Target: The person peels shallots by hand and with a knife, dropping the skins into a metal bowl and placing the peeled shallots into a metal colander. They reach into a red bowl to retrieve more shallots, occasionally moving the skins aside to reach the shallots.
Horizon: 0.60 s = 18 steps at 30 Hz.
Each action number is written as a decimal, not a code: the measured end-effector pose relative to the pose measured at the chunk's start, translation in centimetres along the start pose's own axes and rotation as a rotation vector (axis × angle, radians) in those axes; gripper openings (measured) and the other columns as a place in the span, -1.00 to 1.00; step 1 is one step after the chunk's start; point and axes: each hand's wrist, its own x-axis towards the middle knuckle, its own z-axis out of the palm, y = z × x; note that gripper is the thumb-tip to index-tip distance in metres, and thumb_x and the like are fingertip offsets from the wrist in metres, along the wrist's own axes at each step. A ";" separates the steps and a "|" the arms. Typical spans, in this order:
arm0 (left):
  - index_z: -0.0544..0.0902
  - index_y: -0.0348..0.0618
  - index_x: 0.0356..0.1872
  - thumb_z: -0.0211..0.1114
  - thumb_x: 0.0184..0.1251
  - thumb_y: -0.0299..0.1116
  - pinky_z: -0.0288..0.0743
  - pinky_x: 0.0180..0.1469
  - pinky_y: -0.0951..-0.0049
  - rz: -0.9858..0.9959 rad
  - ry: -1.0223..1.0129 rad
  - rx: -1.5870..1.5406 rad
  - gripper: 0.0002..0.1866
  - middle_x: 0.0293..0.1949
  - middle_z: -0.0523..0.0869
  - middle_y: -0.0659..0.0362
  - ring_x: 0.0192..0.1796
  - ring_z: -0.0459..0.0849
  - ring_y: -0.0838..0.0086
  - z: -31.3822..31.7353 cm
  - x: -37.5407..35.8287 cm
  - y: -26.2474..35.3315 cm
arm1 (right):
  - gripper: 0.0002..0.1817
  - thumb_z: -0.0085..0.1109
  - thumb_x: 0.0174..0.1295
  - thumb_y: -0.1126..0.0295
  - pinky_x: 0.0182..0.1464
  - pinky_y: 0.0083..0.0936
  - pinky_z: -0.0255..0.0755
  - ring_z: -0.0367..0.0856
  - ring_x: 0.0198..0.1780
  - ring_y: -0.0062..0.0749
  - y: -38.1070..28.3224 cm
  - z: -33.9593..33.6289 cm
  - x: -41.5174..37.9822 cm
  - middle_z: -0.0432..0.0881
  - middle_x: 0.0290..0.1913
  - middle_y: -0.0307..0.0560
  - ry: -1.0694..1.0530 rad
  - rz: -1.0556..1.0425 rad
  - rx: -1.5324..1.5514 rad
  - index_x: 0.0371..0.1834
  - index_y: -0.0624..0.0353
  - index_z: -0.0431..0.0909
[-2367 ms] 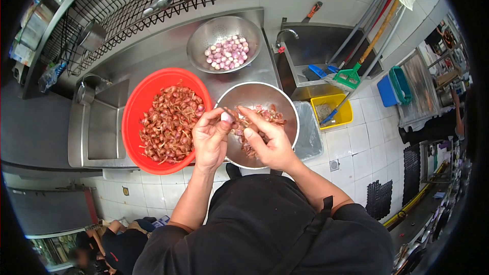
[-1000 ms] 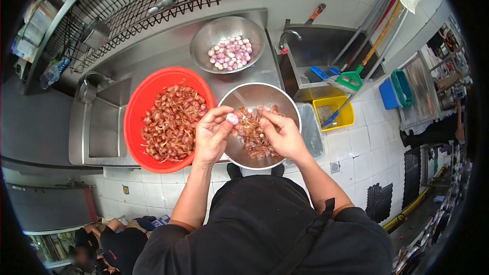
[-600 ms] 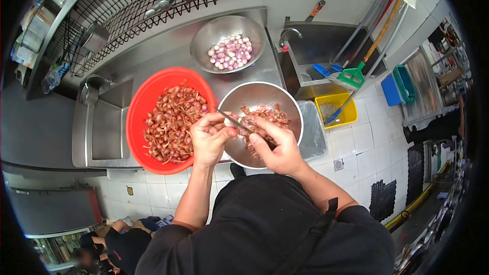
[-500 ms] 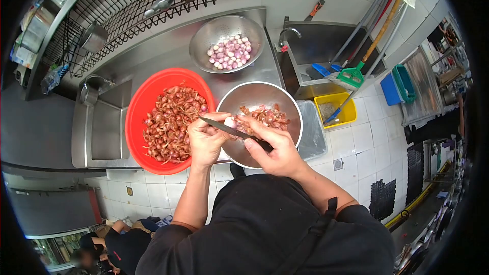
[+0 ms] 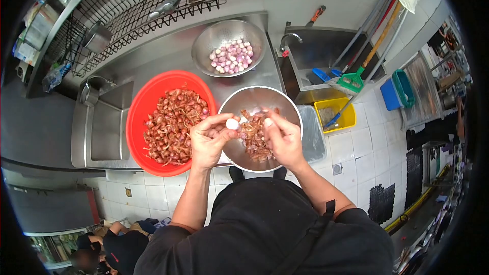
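Note:
Between the thumb and fingers of my left hand [image 5: 211, 140] is a shallot [image 5: 233, 124] with its white end showing, above the left side of a steel bowl [image 5: 293, 107]. Papery reddish skins [image 5: 259, 147] lie in that bowl. My right hand [image 5: 284, 140] is closed over the bowl's right side, apart from the shallot; what it grips is hidden, and no knife blade can be made out. To the left, a red basin [image 5: 135, 137] is heaped with unpeeled shallots [image 5: 173, 122]. Behind, a steel colander [image 5: 204, 38] contains peeled shallots [image 5: 232, 57].
A sink [image 5: 109, 132] is at the left, under a wire rack [image 5: 127, 15]. Another sink [image 5: 326, 46] with long-handled tools stands at the back right. A yellow bin [image 5: 348, 117] is on the floor. Another person [image 5: 125, 247] is at the lower left.
My right hand has drawn away from the shallot and lowered towards the bowl's right side. The knife blade, seen before across the shallot, no longer shows. More of the shallot's white surface is visible.

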 end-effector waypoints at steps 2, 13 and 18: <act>0.61 -0.40 0.03 0.37 0.25 -0.67 0.70 -0.09 0.46 0.091 0.020 -0.012 -0.68 -0.07 0.75 -0.04 -0.12 0.77 0.38 0.5 1.2 0.7 | -0.61 0.00 0.46 0.45 -0.02 -0.46 0.48 0.67 -0.10 -0.41 4.2 -0.9 2.0 0.75 -0.10 0.05 0.072 -0.158 -0.032 0.29 0.34 0.49; 0.47 -0.31 0.29 0.49 0.21 -0.27 0.49 0.23 0.27 0.084 0.239 0.992 -0.35 0.02 0.72 -0.12 0.12 0.69 0.22 -7.3 12.9 -3.7 | -0.54 0.11 0.38 0.07 0.00 -0.16 0.48 0.70 -0.06 0.11 7.1 -2.7 2.0 0.68 -0.18 0.37 -0.010 -0.057 -0.742 0.00 0.30 0.64; 0.70 -0.35 -0.13 0.43 0.30 -0.34 0.61 -0.26 0.50 -0.200 0.253 0.783 -0.74 -0.36 0.76 0.13 -0.38 0.67 0.55 -8.8 6.0 -4.4 | -0.54 0.25 0.26 0.23 0.15 -0.20 0.48 0.64 0.08 0.17 7.3 -3.7 2.7 0.65 0.01 0.40 -0.048 -0.008 -1.005 0.22 0.12 0.59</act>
